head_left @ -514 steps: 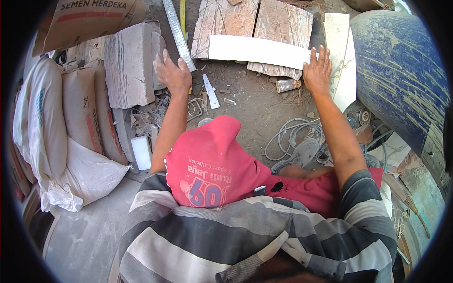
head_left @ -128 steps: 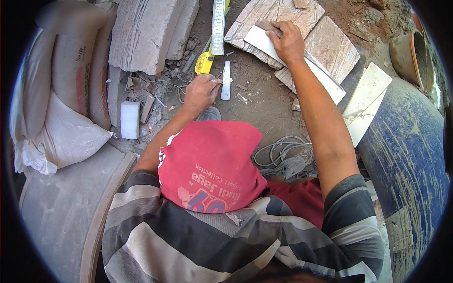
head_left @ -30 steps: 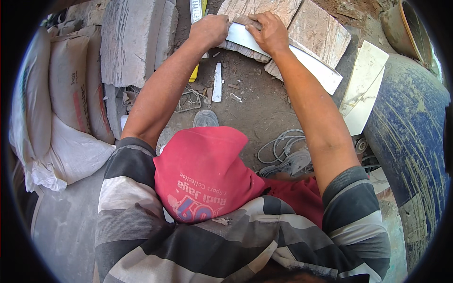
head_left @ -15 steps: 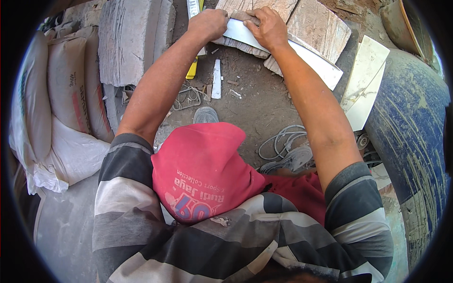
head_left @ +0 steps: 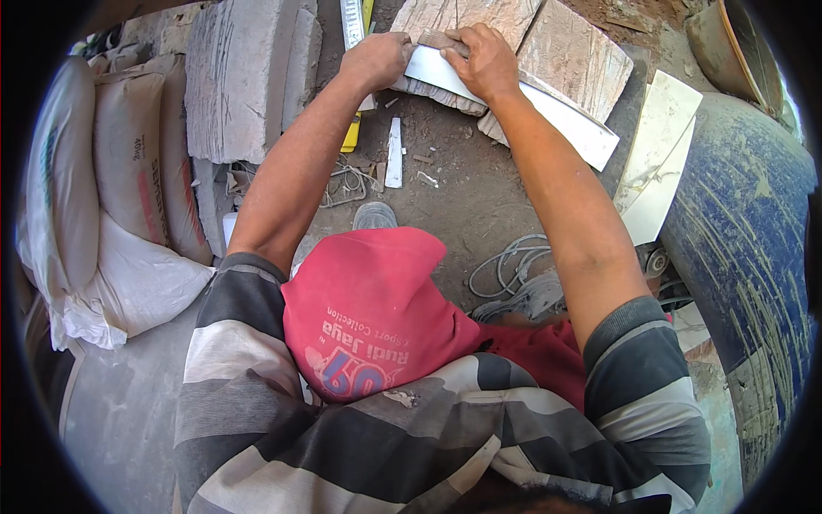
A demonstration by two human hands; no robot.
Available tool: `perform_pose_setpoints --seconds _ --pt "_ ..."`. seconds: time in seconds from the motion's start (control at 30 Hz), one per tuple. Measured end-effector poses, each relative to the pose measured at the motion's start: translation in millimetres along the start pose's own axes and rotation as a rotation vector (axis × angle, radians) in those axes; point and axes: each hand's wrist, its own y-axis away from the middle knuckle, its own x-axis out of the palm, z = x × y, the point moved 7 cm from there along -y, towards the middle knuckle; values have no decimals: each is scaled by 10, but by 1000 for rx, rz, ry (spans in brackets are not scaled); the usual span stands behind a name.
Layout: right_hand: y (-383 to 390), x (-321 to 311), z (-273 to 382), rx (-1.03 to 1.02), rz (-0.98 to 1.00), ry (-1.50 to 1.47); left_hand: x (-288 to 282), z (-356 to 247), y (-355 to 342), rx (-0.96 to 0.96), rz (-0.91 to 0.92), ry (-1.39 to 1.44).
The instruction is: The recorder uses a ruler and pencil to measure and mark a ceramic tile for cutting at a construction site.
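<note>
A long white strip, perhaps of tile, lies along the near edge of some rough, wood-like slabs. My left hand is closed at the strip's left end and seems to grip it; its fingertips are hidden. With bent fingers and thumb, my right hand holds a small brown block at the strip's far edge. The block's left end comes close to my left hand. Both arms reach far forward, and my right forearm passes over part of the strip.
Filled sacks stand at left beside a thick grey slab. A yellow level-like tool and a white offcut lie on the ground. Cable coils near my foot. Cream tile pieces lean by a blue drum.
The view has shifted slightly. Both hands keep nearly the same places on the strip and the block; little else differs.
</note>
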Motion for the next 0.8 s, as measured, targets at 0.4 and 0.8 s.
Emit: perform_pose_setpoints --seconds 0.4,0.8 --pt "4 -12 8 -12 -12 -11 -90 42 -78 -69 18 -58" --pt "7 -31 16 -27 -48 -25 25 -3 -20 -13 -25 7"
